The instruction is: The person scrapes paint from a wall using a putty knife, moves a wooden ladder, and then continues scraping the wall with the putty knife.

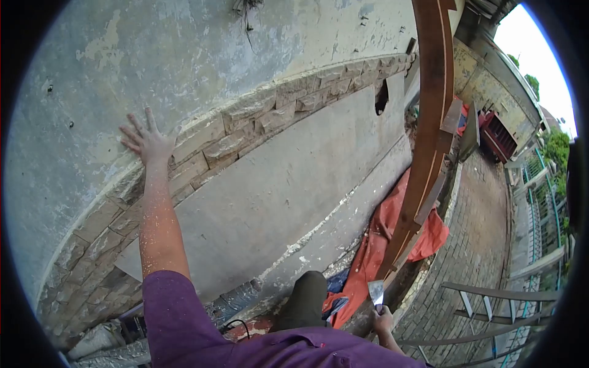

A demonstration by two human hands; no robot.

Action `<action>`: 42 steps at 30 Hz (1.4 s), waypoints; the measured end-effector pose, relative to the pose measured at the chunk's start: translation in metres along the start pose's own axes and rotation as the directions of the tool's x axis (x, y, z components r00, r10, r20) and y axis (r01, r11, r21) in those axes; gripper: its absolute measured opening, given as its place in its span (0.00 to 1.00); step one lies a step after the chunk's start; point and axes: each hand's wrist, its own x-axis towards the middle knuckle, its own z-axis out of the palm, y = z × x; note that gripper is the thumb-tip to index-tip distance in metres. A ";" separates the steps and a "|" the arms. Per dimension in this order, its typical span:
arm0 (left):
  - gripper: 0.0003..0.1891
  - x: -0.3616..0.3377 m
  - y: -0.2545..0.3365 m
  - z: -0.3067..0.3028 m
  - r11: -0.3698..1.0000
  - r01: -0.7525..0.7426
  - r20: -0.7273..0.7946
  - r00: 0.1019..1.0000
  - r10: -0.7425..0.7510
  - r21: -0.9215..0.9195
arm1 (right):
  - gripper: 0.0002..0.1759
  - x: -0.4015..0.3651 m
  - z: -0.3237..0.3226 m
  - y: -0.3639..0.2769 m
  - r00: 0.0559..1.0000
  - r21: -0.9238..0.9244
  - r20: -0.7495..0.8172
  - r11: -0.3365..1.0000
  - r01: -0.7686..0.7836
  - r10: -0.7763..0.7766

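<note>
My left hand (150,143) lies with spread fingers on the weathered wall (202,49), just above the strip of rough stone blocks (227,147). Pale dust covers the hand and forearm. Low on the right side, my right hand (383,319) is closed around the handle of a scraper (376,292), whose flat metal blade points up and away from me. The blade appears close to the lower end of a long brown beam (423,122); whether they touch, I cannot tell.
A grey board (276,190) leans below the stones. Red-orange cloth (374,239) lies under the beam. At the lower right is a metal ladder (497,297) over brick paving (472,227). Farther off stand a dark red crate (498,136) and a fence (540,202).
</note>
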 end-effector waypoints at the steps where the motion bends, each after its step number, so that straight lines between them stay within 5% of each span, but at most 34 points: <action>1: 0.54 -0.001 -0.001 0.005 1.000 0.006 -0.041 0.999 -0.006 -0.001 | 0.17 0.010 0.013 -0.008 0.999 -0.011 0.021 0.999 0.039 -0.039; 4: 0.54 0.001 0.001 0.009 0.999 0.026 -0.054 0.998 -0.024 0.032 | 0.20 0.042 0.037 -0.060 0.954 -0.008 0.092 0.958 0.286 -0.284; 11: 0.54 0.002 0.005 0.014 0.995 0.084 -0.042 0.996 -0.082 0.045 | 0.22 0.153 0.070 -0.197 0.801 0.094 0.310 0.854 0.511 -0.513; 12: 0.54 0.007 -0.002 0.036 0.996 -0.065 -0.335 0.941 0.040 -0.064 | 0.22 0.173 0.072 -0.216 0.799 0.098 0.303 0.851 0.516 -0.520; 13: 0.54 0.010 -0.008 0.049 0.964 -0.243 -0.602 0.788 0.129 -0.112 | 0.22 0.188 0.076 -0.233 0.767 0.084 0.316 0.822 0.563 -0.558; 19: 0.55 0.012 -0.008 0.052 0.976 -0.209 -0.569 0.811 0.134 -0.067 | 0.23 0.232 0.062 -0.313 0.734 0.148 0.264 0.778 0.610 -0.626; 32: 0.55 0.014 -0.013 0.057 0.980 -0.199 -0.544 0.825 0.156 -0.022 | 0.23 0.217 0.053 -0.316 0.798 0.231 0.291 0.848 0.477 -0.527; 39: 0.55 0.018 -0.013 0.059 0.977 -0.213 -0.588 0.790 0.175 0.005 | 0.21 0.181 0.004 -0.351 0.539 0.257 0.513 0.718 0.647 -0.669; 42: 0.54 0.022 -0.015 0.062 0.982 -0.185 -0.588 0.792 0.163 0.023 | 0.17 0.159 -0.039 -0.350 0.425 0.423 0.330 0.535 0.732 -0.843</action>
